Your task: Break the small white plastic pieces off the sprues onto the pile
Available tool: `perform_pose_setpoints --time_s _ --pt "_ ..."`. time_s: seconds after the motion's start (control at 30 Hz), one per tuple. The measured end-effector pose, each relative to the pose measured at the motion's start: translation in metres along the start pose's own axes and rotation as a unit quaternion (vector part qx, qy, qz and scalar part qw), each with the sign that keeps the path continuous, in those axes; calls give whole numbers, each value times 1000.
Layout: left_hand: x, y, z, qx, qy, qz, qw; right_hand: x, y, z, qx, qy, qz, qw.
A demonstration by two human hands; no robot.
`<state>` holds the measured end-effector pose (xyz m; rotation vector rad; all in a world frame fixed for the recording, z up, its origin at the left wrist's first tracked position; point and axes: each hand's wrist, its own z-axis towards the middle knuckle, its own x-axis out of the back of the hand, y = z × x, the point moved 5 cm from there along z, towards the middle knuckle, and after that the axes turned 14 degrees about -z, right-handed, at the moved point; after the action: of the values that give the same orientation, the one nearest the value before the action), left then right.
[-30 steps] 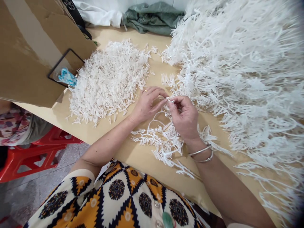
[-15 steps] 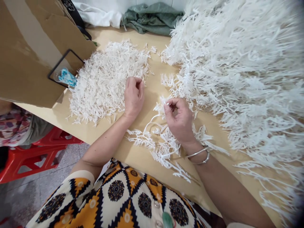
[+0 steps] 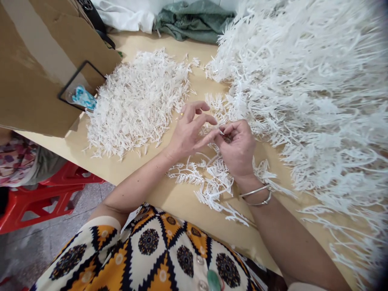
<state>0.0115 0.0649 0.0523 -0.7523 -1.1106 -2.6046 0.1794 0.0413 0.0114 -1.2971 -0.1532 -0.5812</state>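
Note:
My right hand, with a silver bangle at the wrist, is closed in a pinch on a white plastic sprig, mostly hidden behind the fingers. Beside it, my left hand has its fingers spread, its thumb tip at or very near the right fingertips. Below both hands lie white branched plastic sprigs with thin stems. To the left is a pile of small white feathery pieces. A much larger heap of long white branched sprigs spreads over the right side.
A brown cardboard box stands at the left, with a black frame and a blue-and-white item in a clear cup beside it. Green cloth and white cloth lie at the back. Red stools and a seated person's patterned clothing show below left.
My left hand has moved right from the small pile to my right hand, and its fingers have spread. My right hand has shifted slightly right, still pinching.

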Motion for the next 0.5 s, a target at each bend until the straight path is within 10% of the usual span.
perform_pose_setpoints --time_s 0.5 --pt "-3 -19 0 66 -47 -78 994 -2 -7 0 63 -60 -5 996"
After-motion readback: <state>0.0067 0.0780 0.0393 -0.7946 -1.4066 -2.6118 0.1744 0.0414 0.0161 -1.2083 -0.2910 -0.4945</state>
